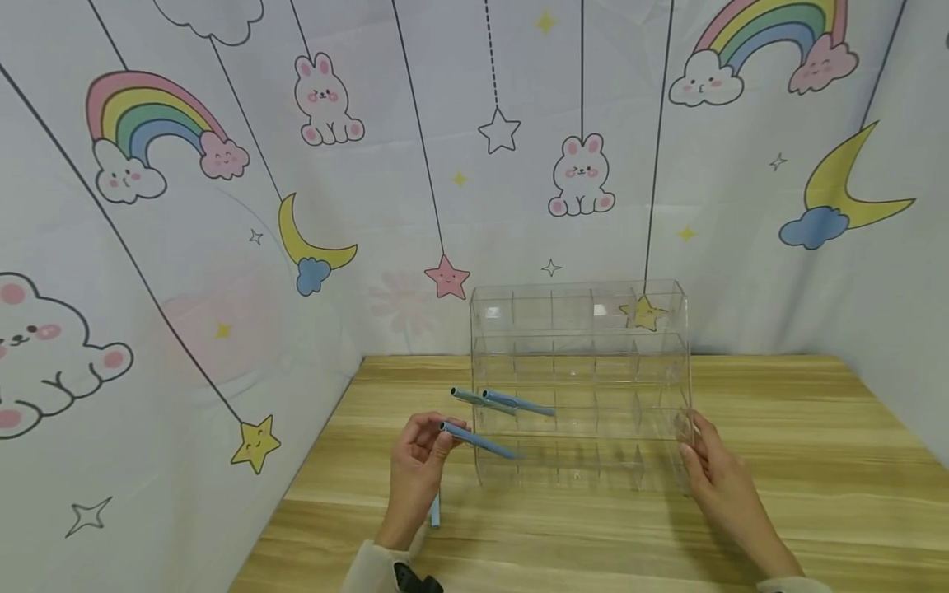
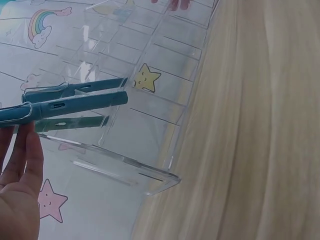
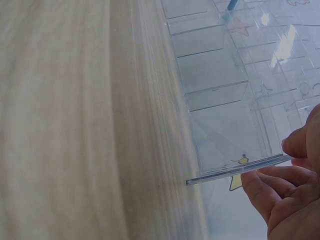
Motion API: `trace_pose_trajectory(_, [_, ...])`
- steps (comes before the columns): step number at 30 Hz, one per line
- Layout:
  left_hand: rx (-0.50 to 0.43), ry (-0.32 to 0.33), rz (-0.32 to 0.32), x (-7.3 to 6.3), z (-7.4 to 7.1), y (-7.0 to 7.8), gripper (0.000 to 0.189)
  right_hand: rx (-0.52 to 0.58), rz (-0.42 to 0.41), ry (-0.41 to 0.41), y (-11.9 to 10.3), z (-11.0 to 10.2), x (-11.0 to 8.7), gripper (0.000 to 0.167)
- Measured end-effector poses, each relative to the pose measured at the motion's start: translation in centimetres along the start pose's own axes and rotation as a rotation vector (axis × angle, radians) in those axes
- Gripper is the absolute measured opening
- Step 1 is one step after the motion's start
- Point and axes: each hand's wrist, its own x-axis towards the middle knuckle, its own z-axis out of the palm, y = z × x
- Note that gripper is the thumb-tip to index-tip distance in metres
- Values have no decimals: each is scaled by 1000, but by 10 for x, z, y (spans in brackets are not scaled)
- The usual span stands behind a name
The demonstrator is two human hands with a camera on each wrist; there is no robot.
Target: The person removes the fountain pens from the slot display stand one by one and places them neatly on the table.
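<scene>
My left hand [image 1: 417,465] pinches a blue pen [image 1: 480,441] by its capped end, the other end slanting down to the right over the lowest row of a clear compartment organizer [image 1: 578,441]. In the left wrist view this pen [image 2: 80,104] shows a wire clip and a small barrel slot. Another blue pen [image 1: 522,403] and a green pen [image 1: 464,396] rest in the row above, at the left, with their capped ends sticking up toward the front. On the far side, my right hand [image 1: 722,482] grips the edge of the organizer's right side panel [image 3: 235,171].
A light blue pen [image 1: 435,512] lies on the wooden table [image 1: 563,543], partly hidden behind the left wrist. The organizer's upper rows [image 1: 571,313] are see-through. Behind it hangs a white cloth [image 1: 415,206] printed with rainbows, bunnies and stars.
</scene>
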Motion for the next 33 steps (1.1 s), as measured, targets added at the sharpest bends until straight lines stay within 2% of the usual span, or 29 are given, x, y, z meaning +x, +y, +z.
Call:
trace_pose_trajectory(3, [-26,27,28,1,-2,1,24,3,9,-4,-1,0,0,52])
trace_pose_trajectory(18, [-21,153,43,4,-12,5,28,14,16,-4,-4,-2,0,52])
trace_pose_trajectory(26, [-27,274,-8,6,-15,8,20,27,19,-11,-4,-2,0,52])
trace_pose_trajectory(33, [-31,303,-25,7,-17,9,22,22,2,4,-2,-2,-1,53])
